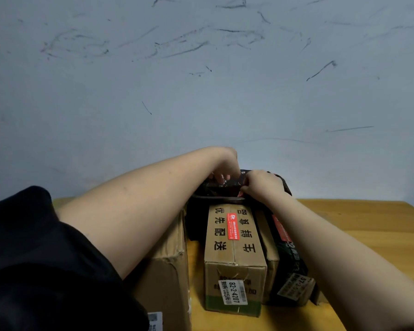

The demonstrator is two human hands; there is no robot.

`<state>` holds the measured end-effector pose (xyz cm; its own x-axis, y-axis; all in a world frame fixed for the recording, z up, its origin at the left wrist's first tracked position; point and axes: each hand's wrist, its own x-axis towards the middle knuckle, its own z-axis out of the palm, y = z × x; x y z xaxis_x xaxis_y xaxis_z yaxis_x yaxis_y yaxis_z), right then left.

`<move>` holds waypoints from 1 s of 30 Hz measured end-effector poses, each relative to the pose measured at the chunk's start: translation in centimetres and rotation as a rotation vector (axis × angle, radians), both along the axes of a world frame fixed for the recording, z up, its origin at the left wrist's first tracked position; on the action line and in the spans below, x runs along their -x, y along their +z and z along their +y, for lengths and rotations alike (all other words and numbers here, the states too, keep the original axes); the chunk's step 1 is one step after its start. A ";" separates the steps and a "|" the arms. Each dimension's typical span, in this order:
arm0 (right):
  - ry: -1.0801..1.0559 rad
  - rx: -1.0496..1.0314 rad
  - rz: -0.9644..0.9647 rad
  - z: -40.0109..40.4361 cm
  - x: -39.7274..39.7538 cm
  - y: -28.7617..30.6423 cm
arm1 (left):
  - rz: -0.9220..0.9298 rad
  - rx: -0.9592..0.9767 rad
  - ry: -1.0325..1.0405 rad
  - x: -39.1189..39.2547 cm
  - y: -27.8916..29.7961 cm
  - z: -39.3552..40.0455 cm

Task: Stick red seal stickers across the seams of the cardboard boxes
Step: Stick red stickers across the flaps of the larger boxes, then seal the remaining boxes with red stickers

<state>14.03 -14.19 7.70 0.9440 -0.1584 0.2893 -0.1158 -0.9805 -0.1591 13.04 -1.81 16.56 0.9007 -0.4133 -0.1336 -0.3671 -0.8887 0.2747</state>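
Note:
A long cardboard box [234,254] with black printed characters lies in the middle of the table, a red seal sticker [233,226] stuck across its top seam. To its right lies a dark box [287,266] with a red sticker [279,227] on top, partly under my right forearm. Behind them sits a black plastic bag [215,191]. My left hand [225,168] reaches over the bag with its fingers curled down into the crinkled plastic. My right hand [261,185] pinches the bag's edge, where a bit of red shows at the fingertips.
A larger plain cardboard box [167,268] stands at the left under my left forearm. The yellow wooden table [359,225] stretches off to the right. A scuffed grey wall [201,80] rises right behind the table.

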 end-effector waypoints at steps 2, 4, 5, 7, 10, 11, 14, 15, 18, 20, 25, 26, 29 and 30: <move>0.003 0.010 0.010 -0.1 -0.2 -0.2 | -0.003 -0.044 0.000 0.1 0.0 0.0; 0.012 0.010 0.026 -0.2 -0.1 -0.1 | -0.015 -0.066 0.001 0.2 0.1 0.0; 0.017 0.007 0.024 -0.2 0.1 0.0 | -0.021 -0.068 0.003 0.4 0.2 0.1; 0.030 -0.018 0.009 -0.3 0.6 0.5 | -0.037 -0.066 0.003 1.1 0.6 0.3; 0.040 -0.091 -0.053 -0.4 2.3 1.6 | -0.084 -0.053 -0.008 2.5 1.4 0.5; 0.041 -0.114 -0.075 -0.5 3.1 2.1 | -0.108 -0.056 -0.010 3.1 1.7 0.5; 0.040 -0.169 -0.122 -0.8 6.0 3.1 | -0.250 -0.154 -0.002 5.6 2.0 0.4; 0.035 -0.185 -0.139 -1.0 7.3 3.3 | -0.336 -0.201 0.008 6.8 2.0 0.3; 0.018 -0.219 -0.199 -1.8 11.0 3.6 | -0.531 -0.256 0.004 10.0 1.7 -0.4; 0.010 -0.231 -0.219 -2.3 13.5 3.6 | -0.579 -0.223 -0.027 11.9 1.3 -1.0; -0.024 -0.279 -0.269 -3.8 19.2 2.9 | -0.633 0.004 -0.119 16.2 -0.1 -2.3; -0.033 -0.280 -0.279 -4.0 20.2 2.6 | -0.638 0.058 -0.142 17.1 -0.6 -2.6; -0.078 -0.297 -0.290 -4.9 22.7 1.1 | -0.623 0.211 -0.217 19.7 -2.6 -3.6; -0.091 -0.302 -0.288 -5.2 23.4 0.4 | -0.613 0.250 -0.240 20.5 -3.5 -4.0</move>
